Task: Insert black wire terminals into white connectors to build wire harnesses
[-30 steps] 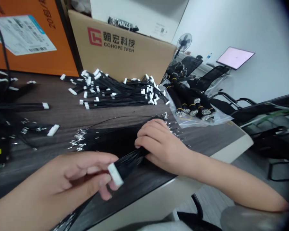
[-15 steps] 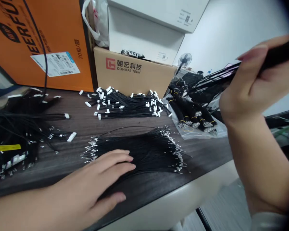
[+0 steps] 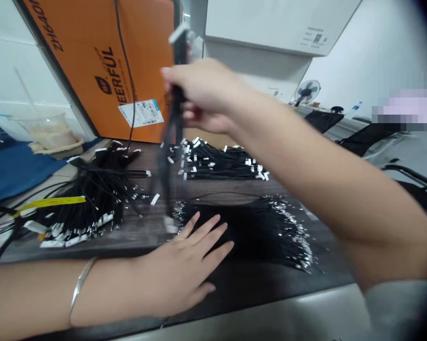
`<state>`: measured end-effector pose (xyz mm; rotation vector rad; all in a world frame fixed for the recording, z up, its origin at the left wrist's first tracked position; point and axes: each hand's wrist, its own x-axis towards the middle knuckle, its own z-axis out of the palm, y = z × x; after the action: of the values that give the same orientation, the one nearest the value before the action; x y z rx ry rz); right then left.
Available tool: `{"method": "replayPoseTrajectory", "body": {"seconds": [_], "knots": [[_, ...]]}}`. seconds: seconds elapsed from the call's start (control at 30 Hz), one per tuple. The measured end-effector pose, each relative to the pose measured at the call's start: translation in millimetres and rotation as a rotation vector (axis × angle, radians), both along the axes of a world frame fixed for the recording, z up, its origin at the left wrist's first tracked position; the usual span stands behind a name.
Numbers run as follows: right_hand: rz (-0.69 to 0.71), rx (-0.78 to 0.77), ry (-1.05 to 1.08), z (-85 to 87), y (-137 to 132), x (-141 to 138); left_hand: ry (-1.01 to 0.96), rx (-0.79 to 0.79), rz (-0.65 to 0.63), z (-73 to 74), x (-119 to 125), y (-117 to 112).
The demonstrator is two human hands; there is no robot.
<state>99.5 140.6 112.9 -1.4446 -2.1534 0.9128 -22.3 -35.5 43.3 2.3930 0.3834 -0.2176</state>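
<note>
A bundle of black wires hangs in the air above a dark table, gripped near its upper end in the right hand of a worker. The fingers are closed around the wires, and a white plug tops the bundle above the fist. The bundle's lower length is blurred, dropping toward a blurred white piece just beside the left hand.

That left hand lies palm down, fingers spread and gripping nothing, on the near left part of a broad pile of loose black wires with silvery tips at both ends. A bracelet circles the left forearm.

Behind the pile, a row of black wires with white plugs lies across the table. To the left sits a tangled heap of plugged wires, a yellow strip across it; beyond are a cup and blue cloth.

An orange box bearing a white label and stacked white boxes stand at the back, with a fan farther off.
</note>
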Motion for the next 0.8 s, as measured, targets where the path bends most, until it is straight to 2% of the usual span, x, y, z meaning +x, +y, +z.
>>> {"method": "replayPoseTrajectory", "body": {"seconds": [0.1,0.17,0.27,0.33,0.37,0.4,0.5,0.57,0.7,0.8], "knots": [[-0.009,-0.282,0.14,-16.1,19.1,-45.8,-0.006,0.03,-0.009,-7.6,-1.4,-1.4],[0.044,-0.38,0.216,-30.0,28.6,-58.7,-0.034,0.058,-0.013,-12.7,-2.9,-2.7],[0.152,-0.407,0.164,-49.2,27.6,-38.6,-0.1,0.158,0.008,-19.1,-4.2,-5.6],[0.262,-0.355,-0.072,-58.7,15.2,-3.2,-0.124,0.245,0.034,-22.3,-3.7,-7.0],[0.333,-0.339,-0.246,-62.4,5.4,18.0,-0.131,0.287,0.054,-23.6,-3.1,-7.3],[0.345,-0.356,-0.308,-65.4,-7.0,40.1,-0.14,0.322,0.077,-24.9,-2.5,-7.2],[0.348,-0.433,-0.359,-69.6,-58.7,99.7,-0.159,0.39,0.154,-29.0,-1.6,-4.5],[0.391,-0.52,-0.376,-68.1,-100.5,126.4,-0.162,0.402,0.179,-32.5,-2.1,-0.8],[0.368,-0.617,-0.495,-63.5,-171.3,146.7,-0.085,0.363,0.168,-40.1,-2.3,9.8],[0.364,-0.562,-0.485,-67.3,-193.4,148.0,0.007,0.307,0.15,-43.1,0.5,18.0]]}}
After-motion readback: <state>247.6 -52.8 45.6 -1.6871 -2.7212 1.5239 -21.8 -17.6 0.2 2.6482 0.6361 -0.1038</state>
